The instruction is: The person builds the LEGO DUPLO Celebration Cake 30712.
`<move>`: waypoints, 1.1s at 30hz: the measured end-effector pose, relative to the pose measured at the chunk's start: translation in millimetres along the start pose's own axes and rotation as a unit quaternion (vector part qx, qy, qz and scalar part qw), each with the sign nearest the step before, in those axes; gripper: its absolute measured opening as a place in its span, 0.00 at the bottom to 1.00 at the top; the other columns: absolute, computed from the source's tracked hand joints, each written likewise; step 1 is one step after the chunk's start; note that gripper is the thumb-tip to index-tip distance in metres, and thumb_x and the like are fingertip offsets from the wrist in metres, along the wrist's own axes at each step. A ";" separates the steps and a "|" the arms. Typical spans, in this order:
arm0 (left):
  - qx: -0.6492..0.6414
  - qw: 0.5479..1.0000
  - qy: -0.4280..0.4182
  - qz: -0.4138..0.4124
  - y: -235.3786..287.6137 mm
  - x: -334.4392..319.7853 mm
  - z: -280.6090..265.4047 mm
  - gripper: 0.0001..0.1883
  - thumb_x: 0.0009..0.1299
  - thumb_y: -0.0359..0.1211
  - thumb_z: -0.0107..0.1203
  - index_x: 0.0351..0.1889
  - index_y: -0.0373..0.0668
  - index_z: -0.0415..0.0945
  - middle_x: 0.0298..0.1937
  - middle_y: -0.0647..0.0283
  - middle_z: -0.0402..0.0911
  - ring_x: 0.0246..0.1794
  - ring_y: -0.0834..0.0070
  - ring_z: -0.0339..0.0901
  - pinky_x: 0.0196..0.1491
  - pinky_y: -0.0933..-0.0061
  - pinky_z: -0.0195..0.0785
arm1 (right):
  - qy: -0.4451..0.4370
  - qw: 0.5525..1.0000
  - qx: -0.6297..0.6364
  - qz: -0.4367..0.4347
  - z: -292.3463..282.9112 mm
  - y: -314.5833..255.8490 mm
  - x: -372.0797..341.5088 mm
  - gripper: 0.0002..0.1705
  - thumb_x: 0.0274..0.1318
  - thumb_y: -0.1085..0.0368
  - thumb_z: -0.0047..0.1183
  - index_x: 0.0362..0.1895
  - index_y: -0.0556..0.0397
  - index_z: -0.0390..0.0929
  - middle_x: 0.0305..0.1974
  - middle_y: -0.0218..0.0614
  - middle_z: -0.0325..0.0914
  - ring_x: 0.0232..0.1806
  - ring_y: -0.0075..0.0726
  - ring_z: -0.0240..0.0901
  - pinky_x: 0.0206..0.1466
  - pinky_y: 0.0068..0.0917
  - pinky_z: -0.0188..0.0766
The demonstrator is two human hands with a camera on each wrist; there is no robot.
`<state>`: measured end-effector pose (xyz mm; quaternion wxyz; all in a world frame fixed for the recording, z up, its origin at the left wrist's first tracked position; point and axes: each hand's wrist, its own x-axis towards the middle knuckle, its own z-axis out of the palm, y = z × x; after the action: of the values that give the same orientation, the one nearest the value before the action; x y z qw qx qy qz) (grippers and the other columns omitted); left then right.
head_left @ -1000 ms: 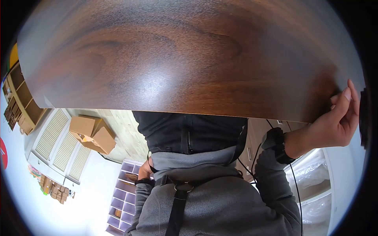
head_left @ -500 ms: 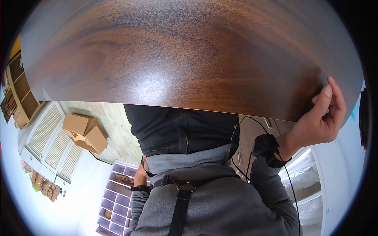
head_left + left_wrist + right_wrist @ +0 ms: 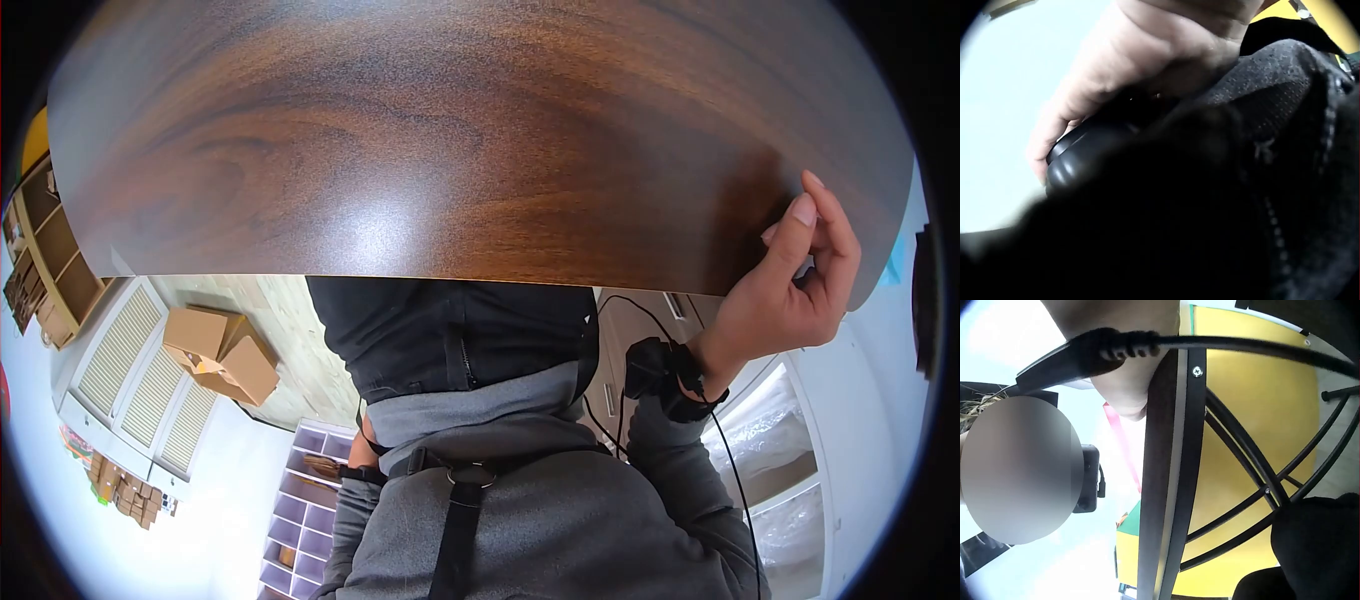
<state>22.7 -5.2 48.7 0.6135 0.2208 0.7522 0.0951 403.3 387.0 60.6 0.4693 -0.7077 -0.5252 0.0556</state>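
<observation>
My right hand (image 3: 800, 265) rests at the near edge of a dark brown wood-grain table (image 3: 400, 200), towards its right end. Its fingers are loosely bent, thumb and forefinger pointing forward, with nothing held. In the right wrist view part of that hand (image 3: 1125, 390) shows beyond the tabletop's edge. My left hand (image 3: 1122, 69) is down by my left hip, fingers curled over a smooth black rounded object (image 3: 1063, 165); I cannot tell what it is. Dark cloth hides much of that object. Only a little of the left hand shows in the head view.
A cardboard box (image 3: 220, 350) lies open on the floor to the left. Behind it stands a purple compartment shelf (image 3: 290, 515). A black cable (image 3: 740, 490) runs from the right wrist. Black metal bars (image 3: 1241, 512) cross under the table, before a yellow panel (image 3: 1260, 412).
Table, box and right hand sit further left in the head view, which has shifted. My right hand keeps its loose pose at the table's edge. The left arm stays by the hip.
</observation>
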 end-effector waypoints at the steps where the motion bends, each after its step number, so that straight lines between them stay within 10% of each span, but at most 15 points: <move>1: -0.004 1.000 -0.003 0.000 1.1 0.8 0.6 0.23 0.65 0.31 0.58 0.59 0.38 0.71 0.52 0.57 0.80 0.50 0.64 0.79 0.53 0.68 0.72 | 0.002 1.000 0.000 -0.001 0.6 0.2 -0.1 0.06 0.58 0.76 0.55 0.40 0.60 0.81 0.23 0.26 0.75 0.20 0.12 0.60 0.26 0.11 0.57; 15: -0.321 0.916 -0.237 -0.051 52.2 51.3 -18.0 0.23 0.66 0.33 0.57 0.59 0.39 0.71 0.52 0.58 0.81 0.50 0.65 0.80 0.53 0.68 0.73 | -0.052 0.998 -0.012 -0.017 3.0 -5.0 -0.9 0.06 0.55 0.72 0.58 0.38 0.51 0.84 0.21 0.20 0.70 0.23 0.16 0.54 0.27 0.16 0.53; 17: -0.373 0.847 -0.188 -0.329 53.3 62.8 -24.0 0.24 0.65 0.35 0.60 0.59 0.41 0.72 0.50 0.57 0.82 0.46 0.68 0.82 0.49 0.70 0.76 | -0.058 0.998 -0.015 -0.013 2.3 -4.3 -1.0 0.06 0.55 0.72 0.58 0.38 0.51 0.84 0.21 0.20 0.70 0.24 0.17 0.54 0.28 0.17 0.53; 21: -0.329 0.855 -0.180 -0.358 43.0 69.6 -24.2 0.37 0.57 0.35 0.68 0.64 0.37 0.65 0.56 0.52 0.77 0.54 0.64 0.77 0.57 0.67 0.71 | -0.062 0.998 -0.021 -0.014 0.7 -1.5 -0.5 0.06 0.55 0.72 0.59 0.38 0.50 0.84 0.20 0.20 0.70 0.24 0.17 0.55 0.28 0.17 0.53; 33: -0.104 0.979 -0.152 -0.086 13.8 35.8 -12.6 0.39 0.56 0.36 0.69 0.65 0.37 0.64 0.57 0.52 0.76 0.56 0.63 0.76 0.58 0.67 0.69 | -0.051 0.998 -0.024 -0.006 5.5 -6.1 -1.4 0.06 0.55 0.71 0.59 0.37 0.49 0.84 0.20 0.19 0.70 0.23 0.17 0.54 0.28 0.17 0.53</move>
<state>8.1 24.7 25.7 0.7463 0.1021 0.6522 0.0852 395.4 389.3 61.4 0.4250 -0.7120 -0.5537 0.0761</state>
